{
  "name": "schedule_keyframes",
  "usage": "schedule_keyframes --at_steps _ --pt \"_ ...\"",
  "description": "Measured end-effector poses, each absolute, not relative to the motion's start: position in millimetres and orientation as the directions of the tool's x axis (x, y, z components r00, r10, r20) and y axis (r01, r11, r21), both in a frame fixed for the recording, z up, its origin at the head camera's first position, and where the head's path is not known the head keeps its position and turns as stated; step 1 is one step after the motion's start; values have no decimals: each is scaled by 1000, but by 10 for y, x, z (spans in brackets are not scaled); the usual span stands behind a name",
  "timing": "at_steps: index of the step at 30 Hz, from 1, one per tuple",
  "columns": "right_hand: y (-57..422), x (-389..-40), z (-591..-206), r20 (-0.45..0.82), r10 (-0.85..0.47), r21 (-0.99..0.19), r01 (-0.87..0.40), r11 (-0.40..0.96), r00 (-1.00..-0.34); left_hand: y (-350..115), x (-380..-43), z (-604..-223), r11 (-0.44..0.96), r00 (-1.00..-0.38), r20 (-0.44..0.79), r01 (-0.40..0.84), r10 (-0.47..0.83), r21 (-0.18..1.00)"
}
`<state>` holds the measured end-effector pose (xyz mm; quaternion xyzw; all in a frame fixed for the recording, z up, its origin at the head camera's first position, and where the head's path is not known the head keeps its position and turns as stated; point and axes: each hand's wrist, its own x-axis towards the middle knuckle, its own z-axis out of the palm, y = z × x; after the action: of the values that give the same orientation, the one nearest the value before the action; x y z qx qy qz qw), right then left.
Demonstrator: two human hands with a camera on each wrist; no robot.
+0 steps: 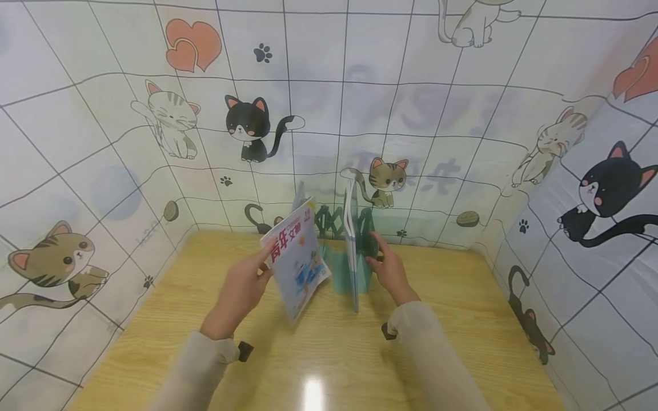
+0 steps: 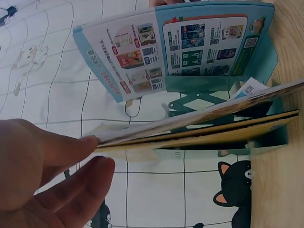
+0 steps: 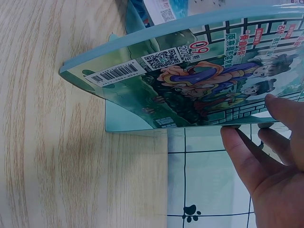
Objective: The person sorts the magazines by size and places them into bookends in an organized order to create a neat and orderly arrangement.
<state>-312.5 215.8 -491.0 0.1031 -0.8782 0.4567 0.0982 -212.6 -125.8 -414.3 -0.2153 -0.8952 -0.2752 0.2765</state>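
In the head view, my left hand (image 1: 240,295) pinches a white magazine (image 1: 303,257) with red lettering by its upper left edge and tilts it. In the left wrist view, a yellow-edged booklet (image 2: 228,134) lies close against that magazine, near the thumb and fingertips. My right hand (image 1: 392,273) holds the right end of a green bookend (image 1: 336,274), thumb and fingers at its edge. Beside that end stands another magazine (image 3: 209,80) with illustrated figures and a barcode; its blue-bordered back cover (image 2: 199,45) appears in the left wrist view. The exact finger contacts there are partly hidden.
A light wood table (image 1: 303,348) lies under everything. Cloth walls (image 1: 319,114) with cat prints and grid lines enclose the back and both sides. The bookend's zigzag lattice (image 2: 197,103) shows between the magazines.
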Motion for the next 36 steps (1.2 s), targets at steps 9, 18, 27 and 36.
schedule_keyframes --at_steps 9,18,27,36 --pt "2149 -3126 -4898 258 -89 -784 -262 562 -962 -1094 -2176 -4077 808 -691 682 530 237 256" --pt "2141 -3123 -4899 232 -79 -792 -236 563 -969 -972 -2270 -4086 816 -646 726 538 236 213" --pt "2144 -3120 -4898 231 -72 -793 -231 564 -970 -864 -2382 -4067 841 -633 733 517 249 161" --pt "2146 -3125 -4901 230 -75 -795 -232 560 -970 -753 -2492 -4094 865 -606 751 493 264 93"
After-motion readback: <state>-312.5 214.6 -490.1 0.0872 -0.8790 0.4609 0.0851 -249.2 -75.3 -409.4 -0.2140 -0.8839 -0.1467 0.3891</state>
